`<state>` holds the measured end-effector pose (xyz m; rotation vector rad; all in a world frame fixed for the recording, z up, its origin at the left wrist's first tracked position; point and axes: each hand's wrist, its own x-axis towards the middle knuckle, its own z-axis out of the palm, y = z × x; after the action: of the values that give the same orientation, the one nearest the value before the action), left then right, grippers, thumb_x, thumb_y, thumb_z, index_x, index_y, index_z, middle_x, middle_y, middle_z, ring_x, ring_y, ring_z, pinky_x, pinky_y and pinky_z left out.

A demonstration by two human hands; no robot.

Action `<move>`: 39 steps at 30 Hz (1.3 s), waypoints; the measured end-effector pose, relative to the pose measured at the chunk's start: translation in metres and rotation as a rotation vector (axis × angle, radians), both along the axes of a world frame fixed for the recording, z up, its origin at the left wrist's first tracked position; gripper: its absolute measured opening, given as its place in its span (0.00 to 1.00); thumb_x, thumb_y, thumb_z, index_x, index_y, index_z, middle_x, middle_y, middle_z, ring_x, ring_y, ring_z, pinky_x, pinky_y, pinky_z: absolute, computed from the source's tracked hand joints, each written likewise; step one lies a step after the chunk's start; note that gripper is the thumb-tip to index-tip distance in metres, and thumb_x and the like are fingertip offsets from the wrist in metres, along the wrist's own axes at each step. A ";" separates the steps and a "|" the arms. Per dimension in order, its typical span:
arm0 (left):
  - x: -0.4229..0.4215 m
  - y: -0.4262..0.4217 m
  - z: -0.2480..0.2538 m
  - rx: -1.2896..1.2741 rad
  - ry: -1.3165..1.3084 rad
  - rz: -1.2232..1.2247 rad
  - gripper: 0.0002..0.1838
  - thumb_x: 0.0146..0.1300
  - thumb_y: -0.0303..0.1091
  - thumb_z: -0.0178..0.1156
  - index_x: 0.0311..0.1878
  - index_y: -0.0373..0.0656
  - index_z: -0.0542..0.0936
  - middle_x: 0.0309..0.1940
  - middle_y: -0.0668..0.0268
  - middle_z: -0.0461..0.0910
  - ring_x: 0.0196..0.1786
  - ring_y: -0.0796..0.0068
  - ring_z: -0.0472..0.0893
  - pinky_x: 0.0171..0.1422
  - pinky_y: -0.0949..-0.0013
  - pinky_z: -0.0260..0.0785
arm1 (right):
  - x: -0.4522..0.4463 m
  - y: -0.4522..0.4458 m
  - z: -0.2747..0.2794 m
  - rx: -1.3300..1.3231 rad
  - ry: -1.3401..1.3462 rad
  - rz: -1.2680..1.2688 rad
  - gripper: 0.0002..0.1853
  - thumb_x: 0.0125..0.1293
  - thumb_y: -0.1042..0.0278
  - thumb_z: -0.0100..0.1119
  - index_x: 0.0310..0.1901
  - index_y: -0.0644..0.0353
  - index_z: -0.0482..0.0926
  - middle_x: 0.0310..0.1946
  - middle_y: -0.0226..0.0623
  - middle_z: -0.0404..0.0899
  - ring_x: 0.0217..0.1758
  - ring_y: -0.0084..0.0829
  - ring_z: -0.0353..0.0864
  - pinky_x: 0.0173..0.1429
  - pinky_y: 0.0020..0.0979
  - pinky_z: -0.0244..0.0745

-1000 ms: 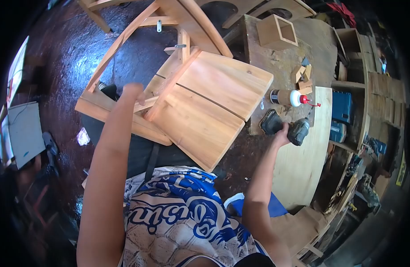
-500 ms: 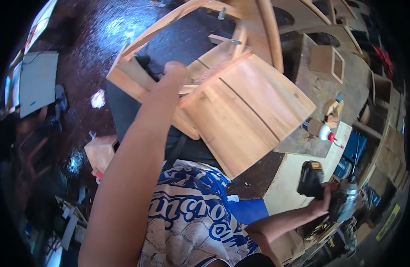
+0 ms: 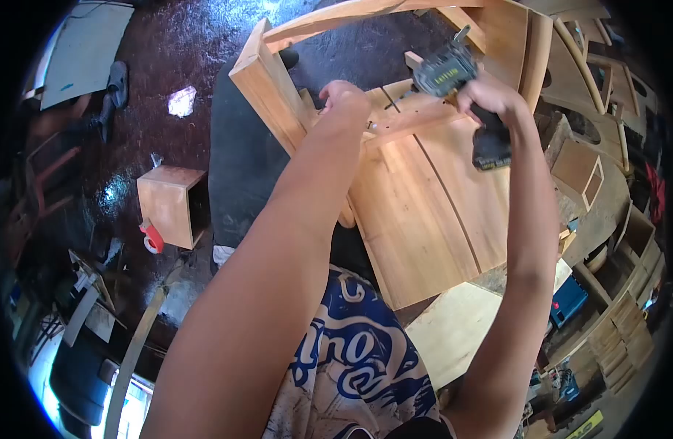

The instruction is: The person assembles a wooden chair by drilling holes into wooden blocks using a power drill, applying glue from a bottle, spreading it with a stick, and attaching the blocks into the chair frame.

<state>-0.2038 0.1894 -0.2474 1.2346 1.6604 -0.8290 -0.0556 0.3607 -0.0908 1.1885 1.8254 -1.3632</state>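
Note:
A pale wooden piece of furniture, with wide boards (image 3: 417, 212), a curved rail (image 3: 351, 20) and a thick post (image 3: 267, 88), lies tilted across my front. My left hand (image 3: 343, 96) is at its inner side beside the post, fingers curled; what they hold is hidden. In my right hand (image 3: 491, 99), a cordless drill (image 3: 447, 71) is gripped by its handle, battery toward me. The drill's thin bit points left and down toward the strip along the boards' edge, near my left hand. Whether the tip touches wood I cannot tell.
A small wooden box (image 3: 168, 197) with a red tape dispenser (image 3: 152, 238) stands on the dark floor at left. At right are a workbench with an open wooden box (image 3: 579, 172), a blue case (image 3: 568, 300) and stacked wooden parts. Sandals (image 3: 117, 84) lie at upper left.
My right hand has brought the drill from the lower right up to the wooden piece. My left hand stays at the inner side. The view has shifted, so the furniture appears farther right.

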 end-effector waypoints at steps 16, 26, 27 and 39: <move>0.005 0.000 0.008 0.105 -0.011 0.045 0.16 0.63 0.45 0.62 0.50 0.50 0.87 0.43 0.62 0.87 0.39 0.60 0.87 0.60 0.46 0.72 | -0.047 0.003 -0.059 -0.099 -0.227 0.204 0.12 0.38 0.69 0.61 0.29 0.59 0.84 0.17 0.34 0.74 0.17 0.27 0.71 0.22 0.32 0.67; 0.004 0.000 0.008 0.074 -0.034 0.017 0.15 0.61 0.41 0.65 0.49 0.48 0.86 0.41 0.63 0.87 0.38 0.61 0.87 0.59 0.47 0.73 | -0.045 0.009 -0.065 -0.137 -0.238 0.239 0.13 0.38 0.68 0.62 0.30 0.59 0.85 0.19 0.32 0.74 0.17 0.27 0.71 0.21 0.31 0.66; 0.004 0.000 0.007 0.077 -0.031 -0.008 0.15 0.61 0.41 0.65 0.49 0.49 0.87 0.41 0.63 0.87 0.38 0.62 0.86 0.59 0.47 0.73 | -0.046 0.008 -0.065 -0.136 -0.231 0.224 0.13 0.38 0.69 0.62 0.30 0.59 0.85 0.18 0.32 0.74 0.17 0.27 0.71 0.21 0.31 0.66; 0.004 0.001 -0.006 0.070 -0.023 -0.025 0.13 0.59 0.39 0.67 0.47 0.49 0.87 0.40 0.64 0.87 0.37 0.64 0.86 0.59 0.48 0.73 | -0.064 0.011 -0.076 -0.231 -0.317 0.333 0.11 0.42 0.73 0.60 0.31 0.57 0.83 0.16 0.32 0.73 0.15 0.26 0.69 0.22 0.31 0.66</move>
<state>-0.1998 0.1907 -0.2532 1.3104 1.6706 -0.7748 -0.1192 0.3716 -0.1666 0.8761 1.5142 -1.0913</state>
